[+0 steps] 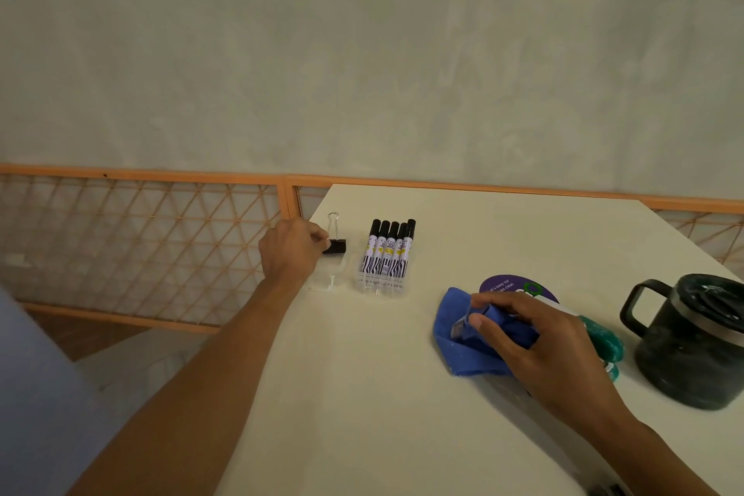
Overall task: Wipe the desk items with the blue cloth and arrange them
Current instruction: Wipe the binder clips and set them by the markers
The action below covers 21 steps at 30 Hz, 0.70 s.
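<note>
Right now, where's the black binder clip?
In the head view, the black binder clip is near the far left corner of the desk. The left hand pinches it, and the row of markers lies just to its right.

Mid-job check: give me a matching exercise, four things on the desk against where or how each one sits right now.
Things:
1. binder clip
2. markers
3. cloth
4. mug

States:
A. gripped by the right hand
B. at the far right, no hand on it
C. side by side in a clear case
D. pinched by the left hand

Pairs: 1-D, 2-C, 3-A, 4-B
</note>
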{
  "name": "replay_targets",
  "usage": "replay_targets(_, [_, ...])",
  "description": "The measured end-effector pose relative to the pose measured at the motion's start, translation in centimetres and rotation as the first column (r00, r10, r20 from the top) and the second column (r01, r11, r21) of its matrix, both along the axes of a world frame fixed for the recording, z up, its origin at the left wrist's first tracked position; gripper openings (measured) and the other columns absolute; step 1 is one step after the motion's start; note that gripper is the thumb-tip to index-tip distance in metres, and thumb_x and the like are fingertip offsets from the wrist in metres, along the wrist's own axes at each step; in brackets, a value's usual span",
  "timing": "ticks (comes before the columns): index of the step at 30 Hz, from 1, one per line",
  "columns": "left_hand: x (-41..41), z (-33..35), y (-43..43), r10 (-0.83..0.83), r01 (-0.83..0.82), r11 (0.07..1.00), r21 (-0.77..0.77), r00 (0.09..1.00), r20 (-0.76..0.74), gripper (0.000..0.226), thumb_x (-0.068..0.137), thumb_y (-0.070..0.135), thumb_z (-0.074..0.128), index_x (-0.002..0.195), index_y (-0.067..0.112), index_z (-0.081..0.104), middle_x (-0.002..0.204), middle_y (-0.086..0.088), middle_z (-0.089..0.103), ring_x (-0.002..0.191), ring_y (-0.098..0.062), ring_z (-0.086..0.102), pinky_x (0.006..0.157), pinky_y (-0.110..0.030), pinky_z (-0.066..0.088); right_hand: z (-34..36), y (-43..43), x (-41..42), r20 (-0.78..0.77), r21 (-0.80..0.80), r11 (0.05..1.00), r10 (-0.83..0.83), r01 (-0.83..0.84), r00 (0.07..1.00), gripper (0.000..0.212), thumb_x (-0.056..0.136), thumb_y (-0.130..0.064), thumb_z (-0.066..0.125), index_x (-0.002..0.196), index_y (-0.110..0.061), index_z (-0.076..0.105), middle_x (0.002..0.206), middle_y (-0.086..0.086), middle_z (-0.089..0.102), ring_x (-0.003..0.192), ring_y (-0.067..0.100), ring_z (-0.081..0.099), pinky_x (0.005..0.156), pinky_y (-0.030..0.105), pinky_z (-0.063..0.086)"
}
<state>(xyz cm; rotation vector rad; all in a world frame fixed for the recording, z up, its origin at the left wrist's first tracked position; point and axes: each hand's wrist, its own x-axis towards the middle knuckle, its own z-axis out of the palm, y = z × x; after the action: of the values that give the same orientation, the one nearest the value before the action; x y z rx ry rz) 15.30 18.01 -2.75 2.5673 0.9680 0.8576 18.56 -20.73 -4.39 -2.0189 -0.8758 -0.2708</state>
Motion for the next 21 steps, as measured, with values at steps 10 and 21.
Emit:
replay_targets(10, [0.2,0.69,-0.27,-0.031,0.032,0.999,0.016,0.998,-0.063,0.016,0.087,0.032,0.089,0.102,0.035,0.086,0.107,0.007,0.08,0.096,-0.021,0.071,0.072,-0.029,0.04,0.0,-0.11,0.07,-0.004,0.008,1.0,0.006,-0.006,1.0,0.018,0.092,-0.042,0.079,0.11,-0.046,0.076,0.103,-0.033,0.073,0.101,-0.002,0.07,0.082,0.022,0.054])
replay_targets(21, [0.11,0.82,-0.46,-0.036,0.038,0.999,0.03,0.997,-0.063,0.016,0.089,0.031,0.088,0.104,0.037,0.085,0.11,0.007,0.079,0.097,-0.021,0.07,0.071,-0.028,0.039,0.08,-0.09,0.03,-0.006,0.007,1.0,0.003,-0.003,1.0,0.019,0.092,-0.044,0.078,0.11,-0.047,0.076,0.103,-0.035,0.073,0.101,-0.005,0.069,0.08,0.01,0.05])
